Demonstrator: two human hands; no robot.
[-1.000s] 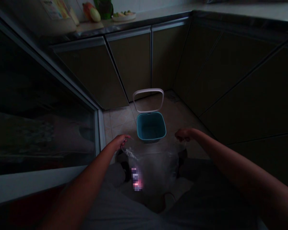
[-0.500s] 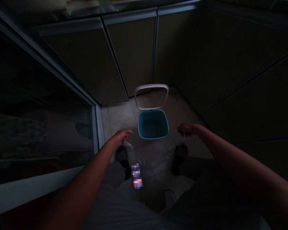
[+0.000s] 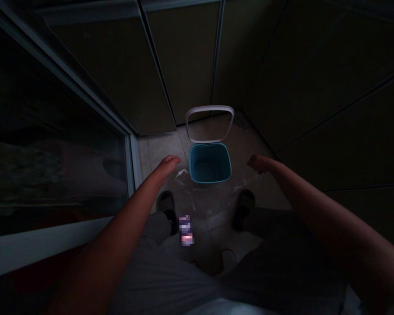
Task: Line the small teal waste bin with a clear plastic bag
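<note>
A transparent plastic bag (image 3: 200, 199) hangs spread out just in front of a blue bin (image 3: 210, 163) on the floor. My left hand (image 3: 170, 164) is left of the bin, its fingers stretched out, apart from the bag's crumpled left edge. To the right of the bin, my right hand (image 3: 258, 163) has its fingers closed on the bag's right edge. The pale lid frame (image 3: 209, 108) of the bin stands upright behind its opening. Nothing shows inside the bin.
Dark cabinet doors (image 3: 184, 61) rise behind the bin and on the right. A glass door with a pale frame (image 3: 131, 162) runs along the left. My feet stand apart on the tiled floor, with a blurred-out object (image 3: 186, 230) between them.
My left hand has let go of the bag's left edge and opened, moving slightly up. My right hand has shifted a little up and right, still gripping the bag.
</note>
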